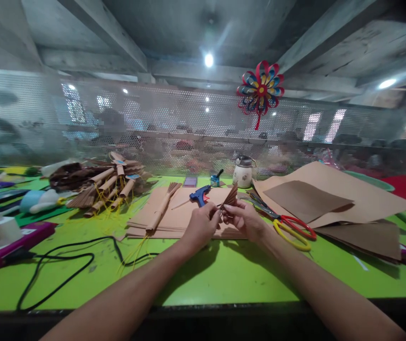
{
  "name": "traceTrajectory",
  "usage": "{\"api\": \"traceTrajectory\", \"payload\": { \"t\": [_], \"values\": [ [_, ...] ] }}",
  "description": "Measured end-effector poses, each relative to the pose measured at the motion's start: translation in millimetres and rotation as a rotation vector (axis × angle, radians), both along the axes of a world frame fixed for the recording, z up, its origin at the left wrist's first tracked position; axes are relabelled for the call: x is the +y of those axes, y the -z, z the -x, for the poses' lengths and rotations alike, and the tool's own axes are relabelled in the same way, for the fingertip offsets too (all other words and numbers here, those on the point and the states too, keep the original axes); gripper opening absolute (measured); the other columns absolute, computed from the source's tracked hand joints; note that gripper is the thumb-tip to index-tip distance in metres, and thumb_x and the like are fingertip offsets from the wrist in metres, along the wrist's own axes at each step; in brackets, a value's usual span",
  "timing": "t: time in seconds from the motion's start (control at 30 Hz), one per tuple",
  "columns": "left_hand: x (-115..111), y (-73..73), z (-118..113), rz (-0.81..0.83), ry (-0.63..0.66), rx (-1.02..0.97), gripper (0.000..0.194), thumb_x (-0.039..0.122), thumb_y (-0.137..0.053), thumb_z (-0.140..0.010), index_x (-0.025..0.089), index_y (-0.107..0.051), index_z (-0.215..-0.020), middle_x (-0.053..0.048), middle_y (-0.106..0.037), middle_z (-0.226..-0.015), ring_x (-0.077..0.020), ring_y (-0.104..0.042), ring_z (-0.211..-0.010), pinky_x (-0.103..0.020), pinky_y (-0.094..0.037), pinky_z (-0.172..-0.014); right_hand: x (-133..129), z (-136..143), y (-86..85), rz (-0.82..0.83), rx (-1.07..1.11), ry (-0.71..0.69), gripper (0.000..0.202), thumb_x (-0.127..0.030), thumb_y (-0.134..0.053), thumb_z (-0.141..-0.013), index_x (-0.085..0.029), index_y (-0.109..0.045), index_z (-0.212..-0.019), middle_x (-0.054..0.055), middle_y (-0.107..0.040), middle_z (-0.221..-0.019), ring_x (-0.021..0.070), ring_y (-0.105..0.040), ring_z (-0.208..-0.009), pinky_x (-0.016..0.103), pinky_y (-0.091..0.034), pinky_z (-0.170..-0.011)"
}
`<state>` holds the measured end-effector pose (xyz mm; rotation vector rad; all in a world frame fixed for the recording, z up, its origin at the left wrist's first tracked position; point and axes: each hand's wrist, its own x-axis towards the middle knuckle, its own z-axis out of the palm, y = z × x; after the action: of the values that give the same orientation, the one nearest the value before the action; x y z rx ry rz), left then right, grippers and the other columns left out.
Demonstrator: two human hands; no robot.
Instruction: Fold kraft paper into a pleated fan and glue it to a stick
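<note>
Between my two hands, just above a stack of brown paper (184, 222), is a pleated brown paper fan (230, 196). My left hand (203, 222) pinches its lower left end. On the other side my right hand (244, 218) grips the folds with thumb and fingers. Right behind my left hand lies a blue glue gun (200, 195) on the paper. A rolled paper piece with a fanned end (162, 208) and yellow strings rests on the stack to the left. Scissors with red and yellow handles (293, 229) lie right of my right hand.
A pile of finished-looking paper rolls (108, 187) with yellow strings sits at left. Black cable (92, 255) loops from a purple power strip (28, 241). Large brown sheets (330, 189) cover the right side. A white jar (243, 173) and small blue bottle (215, 180) stand behind, before a perforated screen (188, 128).
</note>
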<state>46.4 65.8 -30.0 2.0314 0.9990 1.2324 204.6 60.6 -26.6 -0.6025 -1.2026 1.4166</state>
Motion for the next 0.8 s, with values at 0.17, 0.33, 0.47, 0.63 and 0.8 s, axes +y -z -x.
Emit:
{"api": "traceTrajectory", "payload": {
  "t": [0.17,0.33,0.47,0.63,0.8],
  "values": [
    [-1.2,-2.2,0.1,-0.013,0.020,-0.016,0.018,0.027,-0.051,-0.084,0.016,-0.055,-0.069,0.001,-0.060,-0.054,-0.0085,-0.055,-0.045,-0.017,-0.041,-0.046,-0.5,-2.1,-2.5,0.007,-0.018,-0.043,0.022,-0.025,-0.077,-0.066,-0.016,-0.068,-0.083,0.004,-0.067,-0.079,0.0112,-0.057,-0.063,0.025,-0.045,-0.060],
    [0.9,-1.1,-0.9,0.072,0.073,-0.077,0.019,0.029,-0.052,-0.083,0.016,-0.055,-0.069,0.002,-0.060,-0.052,-0.0088,-0.055,-0.044,-0.017,-0.042,-0.045,-1.1,-0.5,-3.0,-0.049,-0.097,-0.005,0.024,-0.030,-0.079,-0.064,-0.013,-0.068,-0.077,0.005,-0.066,-0.073,0.0122,-0.056,-0.061,0.027,-0.046,-0.059],
    [3.2,-0.4,-0.4,0.122,0.107,-0.106,0.019,0.029,-0.053,-0.081,0.015,-0.055,-0.068,0.001,-0.060,-0.055,-0.0088,-0.055,-0.044,-0.017,-0.041,-0.042,-1.9,-0.8,-5.8,-0.088,-0.110,0.056,0.024,-0.031,-0.079,-0.065,-0.014,-0.067,-0.078,0.003,-0.065,-0.071,0.0111,-0.056,-0.058,0.025,-0.043,-0.054],
    [2.4,-1.8,-1.6,0.182,0.130,-0.141,0.017,0.026,-0.053,-0.080,0.015,-0.053,-0.068,0.000,-0.061,-0.056,-0.0082,-0.054,-0.042,-0.017,-0.042,-0.040,0.4,-2.0,-5.2,-0.098,-0.098,0.097,0.022,-0.030,-0.079,-0.064,-0.014,-0.067,-0.075,0.002,-0.063,-0.065,0.0105,-0.055,-0.055,0.025,-0.045,-0.054],
    [3.0,-1.2,-3.1,0.282,0.199,-0.243,0.019,0.030,-0.055,-0.080,0.015,-0.051,-0.070,0.000,-0.061,-0.056,-0.0085,-0.056,-0.042,-0.016,-0.042,-0.038,3.6,-2.8,-2.3,-0.132,-0.135,0.135,0.023,-0.032,-0.079,-0.064,-0.015,-0.068,-0.074,0.002,-0.064,-0.066,0.0114,-0.055,-0.055,0.028,-0.047,-0.056]
  ]
}}
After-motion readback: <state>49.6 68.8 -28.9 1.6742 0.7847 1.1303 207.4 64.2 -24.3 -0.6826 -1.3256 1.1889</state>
